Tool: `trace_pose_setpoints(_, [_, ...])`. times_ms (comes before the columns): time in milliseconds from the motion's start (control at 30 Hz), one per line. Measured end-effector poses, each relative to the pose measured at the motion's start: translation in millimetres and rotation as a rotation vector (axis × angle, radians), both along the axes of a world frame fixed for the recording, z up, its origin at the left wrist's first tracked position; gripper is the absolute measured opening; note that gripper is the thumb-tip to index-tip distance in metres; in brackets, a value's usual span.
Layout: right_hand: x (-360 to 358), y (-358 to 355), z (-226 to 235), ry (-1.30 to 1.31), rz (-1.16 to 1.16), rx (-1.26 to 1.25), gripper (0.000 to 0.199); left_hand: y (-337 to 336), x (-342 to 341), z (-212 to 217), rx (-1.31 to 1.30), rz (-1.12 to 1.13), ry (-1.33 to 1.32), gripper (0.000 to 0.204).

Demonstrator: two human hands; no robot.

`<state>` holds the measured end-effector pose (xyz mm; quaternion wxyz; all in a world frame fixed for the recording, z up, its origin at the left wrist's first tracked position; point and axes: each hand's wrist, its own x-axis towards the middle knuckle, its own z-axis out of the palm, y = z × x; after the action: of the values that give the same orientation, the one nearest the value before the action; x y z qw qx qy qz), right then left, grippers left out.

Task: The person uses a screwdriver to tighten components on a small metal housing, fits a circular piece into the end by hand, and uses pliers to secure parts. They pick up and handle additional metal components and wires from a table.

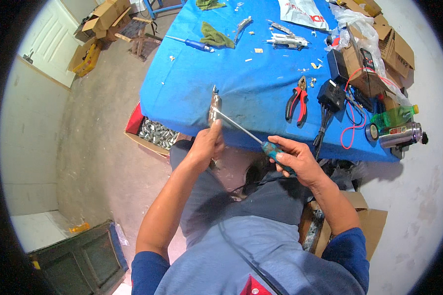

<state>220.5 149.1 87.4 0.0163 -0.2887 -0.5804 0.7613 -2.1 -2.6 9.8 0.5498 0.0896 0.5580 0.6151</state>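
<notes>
In my left hand (207, 147), the fingers are closed round the lower end of a narrow, brownish strip-like part (214, 105) with white bits along it. It stands up in front of the table's near edge; its exact kind is unclear. My right hand (298, 160) grips a screwdriver (238, 129) by its worn teal handle. The long metal shaft slants up to the left, and its tip meets the part just above my left thumb. Red-and-black pliers (297, 102) lie on the blue-covered table (182, 105), beyond my right hand.
A blue screwdriver (198, 45), green cloth (216, 37) and several whitish part assemblies (285, 42) lie farther back. At right are a black adapter (331, 95), red leads, a green bottle (394, 117) and a steel flask (401, 135). Below the table's left edge sits a box of small metal pieces (156, 134).
</notes>
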Motion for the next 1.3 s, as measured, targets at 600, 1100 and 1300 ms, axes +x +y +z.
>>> trace_pose_setpoints(600, [9.3, -14.4, -6.2, 0.004, -0.049, -0.135, 0.046, 2.9, -11.6, 3.2, -0.069, 0.053, -0.025, 0.054])
trace_pose_setpoints(1100, [2.4, -25.0, -10.6, 0.023, 0.104, 0.909, 0.038, 10.0, 1.8, 3.1, -0.119, 0.102, 0.05, 0.056])
trace_pose_setpoints(1300, [4.3, -8.9, -9.0, -0.052, -0.058, -0.134, 0.042, 4.8, -1.2, 8.1, -0.096, 0.097, 0.001, 0.056])
